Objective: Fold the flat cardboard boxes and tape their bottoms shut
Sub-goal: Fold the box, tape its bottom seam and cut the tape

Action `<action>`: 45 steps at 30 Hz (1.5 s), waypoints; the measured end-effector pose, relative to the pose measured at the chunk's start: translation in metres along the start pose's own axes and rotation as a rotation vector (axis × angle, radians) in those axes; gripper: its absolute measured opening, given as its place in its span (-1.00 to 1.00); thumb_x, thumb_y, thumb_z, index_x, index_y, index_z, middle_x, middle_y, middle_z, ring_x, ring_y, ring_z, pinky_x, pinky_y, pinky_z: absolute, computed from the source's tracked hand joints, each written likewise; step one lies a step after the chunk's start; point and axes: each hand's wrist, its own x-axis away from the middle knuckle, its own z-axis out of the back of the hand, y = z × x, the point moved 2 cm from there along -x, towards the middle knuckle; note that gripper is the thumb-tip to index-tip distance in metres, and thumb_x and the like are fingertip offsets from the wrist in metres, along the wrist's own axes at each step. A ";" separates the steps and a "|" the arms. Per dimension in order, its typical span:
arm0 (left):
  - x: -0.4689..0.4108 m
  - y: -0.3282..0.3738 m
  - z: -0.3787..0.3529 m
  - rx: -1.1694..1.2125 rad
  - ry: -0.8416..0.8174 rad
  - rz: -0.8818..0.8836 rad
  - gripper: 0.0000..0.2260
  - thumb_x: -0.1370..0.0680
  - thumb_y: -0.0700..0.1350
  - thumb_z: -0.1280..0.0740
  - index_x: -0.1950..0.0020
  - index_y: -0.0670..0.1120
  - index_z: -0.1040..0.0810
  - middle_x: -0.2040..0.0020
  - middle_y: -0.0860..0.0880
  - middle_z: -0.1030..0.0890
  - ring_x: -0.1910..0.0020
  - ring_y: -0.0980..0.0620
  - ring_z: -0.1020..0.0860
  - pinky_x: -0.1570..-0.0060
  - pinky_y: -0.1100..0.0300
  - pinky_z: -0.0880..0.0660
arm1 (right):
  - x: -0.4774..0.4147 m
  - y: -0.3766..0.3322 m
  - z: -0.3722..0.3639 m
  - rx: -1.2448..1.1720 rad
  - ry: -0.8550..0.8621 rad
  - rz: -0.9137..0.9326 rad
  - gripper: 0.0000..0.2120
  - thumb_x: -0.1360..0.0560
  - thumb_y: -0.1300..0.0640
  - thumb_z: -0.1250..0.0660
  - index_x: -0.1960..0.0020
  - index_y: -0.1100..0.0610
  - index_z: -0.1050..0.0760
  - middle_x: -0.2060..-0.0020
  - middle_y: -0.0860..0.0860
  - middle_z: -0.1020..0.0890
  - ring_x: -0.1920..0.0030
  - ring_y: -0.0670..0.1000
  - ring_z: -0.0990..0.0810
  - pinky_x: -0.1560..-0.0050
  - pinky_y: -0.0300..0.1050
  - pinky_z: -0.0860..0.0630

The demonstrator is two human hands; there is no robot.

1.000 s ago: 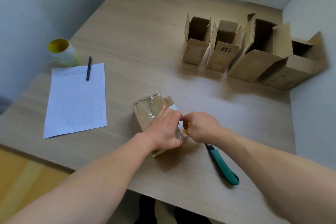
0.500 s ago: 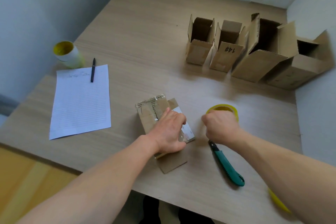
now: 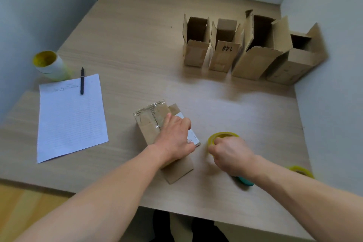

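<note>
So the left hand (image 3: 174, 139) is clamped down on a cardboard box (image 3: 149, 131) lying on its side on the table (image 3: 137, 55). The fingers are bent over the box's far side and the thumb is tucked against the near right corner. Clear tape (image 3: 151, 111) shines over the box end sticking out past the fingertips, and a white label (image 3: 193, 136) peeks out right beside the thumb.

Just to the right of that grip, not touching it, the right hand (image 3: 231, 155) is curled around a yellow tape roll (image 3: 222, 136), which sits at the fingertips. It's a bit blurry, so I can't tell exactly how the fingers sit. A teal-handled cutter (image 3: 245, 181) pokes out from under that wrist, and a second yellow roll (image 3: 300, 171) lies further right by the forearm.

Well beyond both hands there's a row of four folded boxes (image 3: 255, 61) standing open-topped. Off to the left of the box grip are a lined sheet (image 3: 70, 120) with a pen (image 3: 82, 80) on it, and a white roll (image 3: 49, 65) past that.
</note>
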 end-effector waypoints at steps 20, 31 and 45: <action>0.017 0.011 -0.013 -0.183 -0.100 -0.123 -0.67 -0.47 -0.05 -0.33 -0.20 -0.07 -0.37 -0.12 -0.06 -0.49 -0.25 -0.15 -0.36 -0.49 -0.08 0.10 | 0.030 -0.041 -0.050 -0.085 -0.058 -0.191 -0.71 -0.30 0.00 -0.42 0.12 0.04 -0.35 0.34 0.03 -0.46 0.42 0.12 -0.43 0.45 -0.05 -0.34; 0.098 -0.035 -0.014 0.379 0.552 0.260 -0.39 -0.56 0.21 -0.16 -0.52 -0.10 -0.28 -0.60 -0.16 -0.07 -0.59 -0.13 -0.02 -0.52 -0.05 -0.09 | -0.015 -0.065 0.019 -0.629 0.049 -0.145 -0.28 -0.61 -0.26 -0.11 -0.61 -0.16 0.20 -0.61 0.07 0.01 -0.48 0.09 -0.29 -0.38 -0.03 -0.31; 0.106 -0.053 -0.047 0.555 0.379 0.237 -0.48 -0.61 0.25 -0.10 -0.53 0.08 -0.31 -0.62 -0.14 0.14 -0.59 0.01 -0.10 -0.48 0.14 -0.23 | -0.062 -0.057 -0.008 -0.393 -0.210 0.161 -0.34 -0.44 -0.49 0.30 -0.42 -0.37 0.53 -0.26 0.21 -0.44 -0.10 0.28 -0.53 -0.09 0.07 -0.48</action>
